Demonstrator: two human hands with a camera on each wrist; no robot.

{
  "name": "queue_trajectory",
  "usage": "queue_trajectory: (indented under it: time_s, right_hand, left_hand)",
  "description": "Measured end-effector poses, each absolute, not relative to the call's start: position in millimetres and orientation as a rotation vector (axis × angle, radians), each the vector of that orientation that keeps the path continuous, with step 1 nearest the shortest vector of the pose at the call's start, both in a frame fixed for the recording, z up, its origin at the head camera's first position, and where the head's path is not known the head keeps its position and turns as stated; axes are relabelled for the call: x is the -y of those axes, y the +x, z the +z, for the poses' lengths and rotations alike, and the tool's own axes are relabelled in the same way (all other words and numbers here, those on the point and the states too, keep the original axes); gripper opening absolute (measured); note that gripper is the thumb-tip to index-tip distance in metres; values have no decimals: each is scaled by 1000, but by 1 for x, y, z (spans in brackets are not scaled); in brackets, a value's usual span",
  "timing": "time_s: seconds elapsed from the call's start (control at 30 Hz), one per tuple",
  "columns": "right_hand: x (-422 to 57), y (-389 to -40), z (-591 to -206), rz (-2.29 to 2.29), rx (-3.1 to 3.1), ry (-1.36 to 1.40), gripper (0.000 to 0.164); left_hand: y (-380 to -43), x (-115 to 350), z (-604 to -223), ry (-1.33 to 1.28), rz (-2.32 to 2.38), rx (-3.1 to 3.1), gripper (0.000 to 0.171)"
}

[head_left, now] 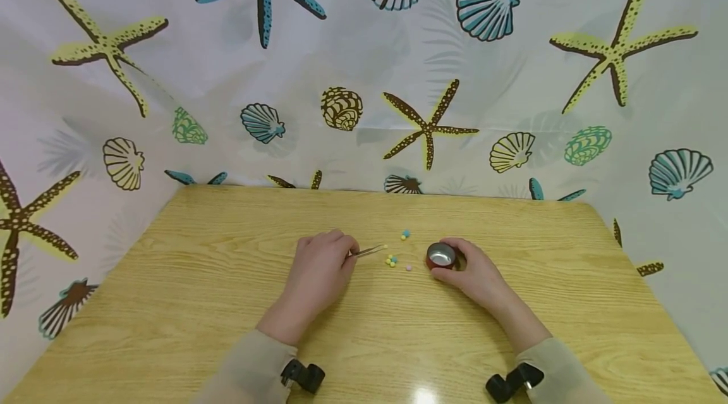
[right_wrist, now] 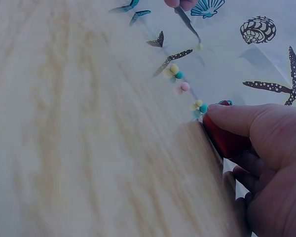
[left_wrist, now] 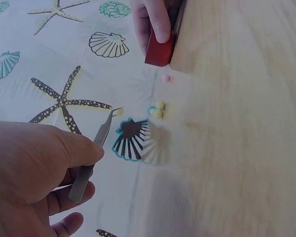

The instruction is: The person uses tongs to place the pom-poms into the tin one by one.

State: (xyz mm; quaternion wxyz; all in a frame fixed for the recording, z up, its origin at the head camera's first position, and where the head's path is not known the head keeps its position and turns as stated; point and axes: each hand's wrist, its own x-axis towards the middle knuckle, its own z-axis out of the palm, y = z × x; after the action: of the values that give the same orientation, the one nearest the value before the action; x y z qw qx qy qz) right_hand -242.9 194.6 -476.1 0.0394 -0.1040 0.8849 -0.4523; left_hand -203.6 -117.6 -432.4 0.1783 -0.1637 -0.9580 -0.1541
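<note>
My left hand (head_left: 323, 265) pinches metal tweezers (left_wrist: 91, 160) between thumb and fingers. At the tweezers' tips is a small yellow ball (left_wrist: 119, 112), held just above the table. My right hand (head_left: 479, 276) grips a small round red cup (head_left: 440, 256) with a shiny metal inside, thumb on the near side and fingers round the far side. Between the hands lie a cluster of yellow and blue balls (head_left: 391, 260), a pink ball (head_left: 409, 268) and, farther back, a blue and yellow pair (head_left: 405, 235). No ball shows inside the cup.
The wooden table (head_left: 239, 233) has a light grain. A white cloth (head_left: 364, 62) printed with starfish and shells hangs behind it and along both sides. A black wrist camera (head_left: 304, 375) sits on each sleeve.
</note>
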Motion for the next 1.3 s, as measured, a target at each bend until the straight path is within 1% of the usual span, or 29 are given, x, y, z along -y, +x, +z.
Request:
queue_trajectory:
  time_s: [0.27,0.83,1.3]
  right_hand:
    - [-194,-243,-477,-1386,-2720,-331,65]
    - [-194,-244,-476,-1416,-2707,-322,63]
    - [-194,-243,-473,-1415,-2714,-332,62]
  left_hand:
    - [-205,96,-425,-472,-489,2699,6]
    - [-215,47,-424,-526,-496,2746,4]
    - [-215,37,-435,-552,-423,2745,4]
